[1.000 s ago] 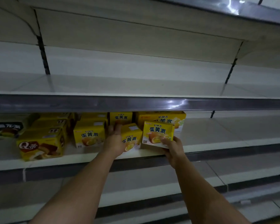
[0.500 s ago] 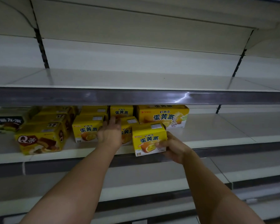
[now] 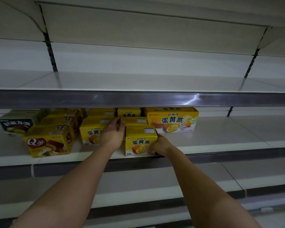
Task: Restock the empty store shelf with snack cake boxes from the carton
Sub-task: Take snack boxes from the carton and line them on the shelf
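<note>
Where half a second ago the small yellow box (image 3: 141, 140) hung tilted just clear of the shelf (image 3: 220, 137), it now sits square on the front lip, upright, label facing out. One second back it was higher and further right, out in front of the wide yellow box (image 3: 172, 120); it has come down and leftward into the lane. The right hand (image 3: 160, 145) is clamped on its lower right corner, fingers curled over the front face and the side. The left hand (image 3: 113, 134) rests with its fingers bent over the left edge of the box behind (image 3: 134, 121), steadying that lane; whether it also touches the front box I cannot tell.

So what does that mean? By my reading this box is as good as placed: it needs a nudge back to close up on the one behind, then a release. Plenty of bare shelf stretches away to the right, so the restock looks far from finished. No carton is in view.

As for the box itself: bright yellow card, red characters, a picture of a split golden cake, a white panel on top. Crisp edges, no dents that I can see. To its left stand a matching yellow row (image 3: 91, 134) and the chocolate cake boxes (image 3: 48, 142).
</note>
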{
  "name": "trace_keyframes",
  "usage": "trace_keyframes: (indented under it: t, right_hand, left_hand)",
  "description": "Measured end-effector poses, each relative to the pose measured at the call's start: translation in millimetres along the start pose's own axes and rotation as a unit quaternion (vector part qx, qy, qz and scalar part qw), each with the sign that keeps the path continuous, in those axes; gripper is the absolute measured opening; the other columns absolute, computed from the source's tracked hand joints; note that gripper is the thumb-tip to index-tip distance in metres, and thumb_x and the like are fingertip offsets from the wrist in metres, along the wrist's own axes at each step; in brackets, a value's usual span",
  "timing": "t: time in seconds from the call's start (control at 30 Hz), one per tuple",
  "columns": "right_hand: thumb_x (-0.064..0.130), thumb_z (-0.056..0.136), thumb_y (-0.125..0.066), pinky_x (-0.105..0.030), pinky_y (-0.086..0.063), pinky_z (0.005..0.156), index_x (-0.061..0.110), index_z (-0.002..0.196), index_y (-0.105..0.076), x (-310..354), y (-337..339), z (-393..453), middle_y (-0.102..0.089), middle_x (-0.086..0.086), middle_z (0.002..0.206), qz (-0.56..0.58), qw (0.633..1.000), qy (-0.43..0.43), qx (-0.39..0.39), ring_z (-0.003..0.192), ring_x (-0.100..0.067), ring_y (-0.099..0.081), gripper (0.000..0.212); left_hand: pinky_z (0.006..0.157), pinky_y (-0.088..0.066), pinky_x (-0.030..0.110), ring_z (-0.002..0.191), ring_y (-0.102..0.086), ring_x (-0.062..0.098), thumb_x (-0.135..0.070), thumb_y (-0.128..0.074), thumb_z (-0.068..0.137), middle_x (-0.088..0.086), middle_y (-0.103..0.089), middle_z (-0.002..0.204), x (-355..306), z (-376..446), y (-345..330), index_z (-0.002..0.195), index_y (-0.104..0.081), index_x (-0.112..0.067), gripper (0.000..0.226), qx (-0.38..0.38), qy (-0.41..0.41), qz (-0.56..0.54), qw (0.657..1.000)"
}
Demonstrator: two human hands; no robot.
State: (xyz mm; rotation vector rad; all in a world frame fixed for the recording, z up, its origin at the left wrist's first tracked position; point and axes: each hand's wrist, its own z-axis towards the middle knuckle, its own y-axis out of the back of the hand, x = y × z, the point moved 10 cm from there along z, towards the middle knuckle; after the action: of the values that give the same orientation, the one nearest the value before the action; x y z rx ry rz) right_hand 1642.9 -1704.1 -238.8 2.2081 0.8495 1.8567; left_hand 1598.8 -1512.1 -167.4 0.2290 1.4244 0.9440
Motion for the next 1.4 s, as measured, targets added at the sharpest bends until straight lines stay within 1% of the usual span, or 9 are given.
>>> trace_keyframes:
  t: [0.13,0.27,0.4,0.5,0.63,0.83,1.03,1.17,1.4]
  right_hand:
    - [-0.019,0.078,-0.056,-0.036,-0.047,0.095,0.016,0.140,-0.036,18.2,-5.7,2.1,-0.055,-0.008,0.130,0.054,0.998,0.027,0.005,0.120,-0.028,-0.052,0.073]
    - [-0.016,0.081,-0.052,-0.032,-0.050,0.085,0.016,0.137,-0.040,29.3,-17.7,7.7,-0.057,-0.006,0.124,0.057,0.997,0.051,0.016,0.109,-0.021,-0.055,0.066]
    - [-0.007,0.085,-0.059,-0.039,-0.046,0.099,0.015,0.139,-0.038,27.8,-15.5,14.2,-0.056,-0.009,0.131,0.072,0.995,0.055,-0.030,0.117,-0.024,-0.054,0.062]
    - [-0.010,0.085,-0.058,-0.040,-0.043,0.102,0.011,0.131,-0.045,26.4,-14.9,22.1,-0.057,-0.009,0.125,0.086,0.994,0.043,-0.046,0.118,-0.025,-0.053,0.052]
    - [0.003,0.083,-0.066,-0.044,-0.044,0.102,0.020,0.123,-0.053,31.6,-15.1,34.7,-0.060,-0.010,0.126,-0.015,0.996,0.047,-0.078,0.118,-0.029,-0.056,0.045]
    - [0.011,0.088,-0.064,-0.035,-0.044,0.094,0.010,0.120,-0.057,39.9,-8.3,37.4,-0.062,-0.012,0.121,-0.091,0.986,0.049,-0.129,0.111,-0.026,-0.057,0.033]
    - [0.014,0.089,-0.064,-0.035,-0.048,0.088,0.011,0.112,-0.056,28.0,-4.1,36.6,-0.066,-0.010,0.113,-0.015,0.987,0.022,-0.157,0.105,-0.027,-0.062,0.025]
    - [0.022,0.093,-0.060,-0.033,-0.046,0.088,0.018,0.100,-0.052,22.8,-5.7,34.0,-0.066,-0.009,0.111,0.005,0.987,0.013,-0.157,0.104,-0.025,-0.061,0.011]
    - [0.034,0.095,-0.055,-0.031,-0.044,0.092,0.015,0.124,-0.057,24.5,-6.2,21.1,-0.062,-0.007,0.124,-0.082,0.988,0.016,-0.131,0.112,-0.025,-0.058,0.035]
  left_hand:
    - [0.110,-0.031,0.045,0.139,-0.031,0.031,-0.072,-0.041,0.083,0.000,-0.029,0.155,18.9,-7.6,-32.4,0.150,-0.011,-0.038,0.081,0.142,0.006,-0.006,0.990]
    - [0.098,-0.046,0.041,0.127,-0.046,0.028,-0.058,-0.071,0.074,-0.005,-0.040,0.144,24.8,-6.9,-45.3,0.151,-0.006,-0.037,0.103,0.132,-0.010,-0.010,0.991]
    - [0.107,-0.038,0.042,0.137,-0.031,0.028,-0.041,-0.070,0.082,0.004,-0.019,0.155,17.0,-0.1,-38.4,0.152,-0.012,-0.025,0.092,0.063,-0.056,0.143,0.986]
    - [0.102,-0.040,0.037,0.134,-0.030,0.025,-0.039,-0.070,0.082,0.007,-0.022,0.147,-4.9,3.3,-32.8,0.147,-0.026,-0.018,0.082,0.030,-0.098,0.257,0.961]
    - [0.092,-0.042,0.032,0.128,-0.035,0.025,-0.028,-0.071,0.083,0.008,-0.027,0.141,-18.5,16.0,-30.2,0.141,-0.036,-0.019,0.068,0.023,-0.097,0.363,0.926]
    - [0.079,-0.049,0.035,0.120,-0.046,0.029,-0.005,-0.061,0.088,0.012,-0.022,0.144,-13.6,19.4,-27.0,0.143,-0.030,-0.017,0.064,0.025,-0.058,0.328,0.943]
    - [0.068,-0.043,0.033,0.108,-0.058,0.030,0.007,-0.050,0.088,0.013,-0.037,0.137,-19.8,17.5,-20.8,0.136,-0.033,-0.008,0.053,0.006,-0.078,0.319,0.944]
    - [0.066,-0.041,0.033,0.104,-0.061,0.028,-0.004,-0.049,0.093,0.007,-0.046,0.132,-23.3,12.1,-17.2,0.125,-0.047,-0.010,0.032,0.006,-0.096,0.312,0.945]
    - [0.062,-0.036,0.026,0.092,-0.062,0.021,-0.030,-0.043,0.099,0.004,-0.055,0.121,-14.1,-4.8,-12.7,0.111,-0.058,-0.014,0.025,-0.045,-0.094,0.242,0.965]
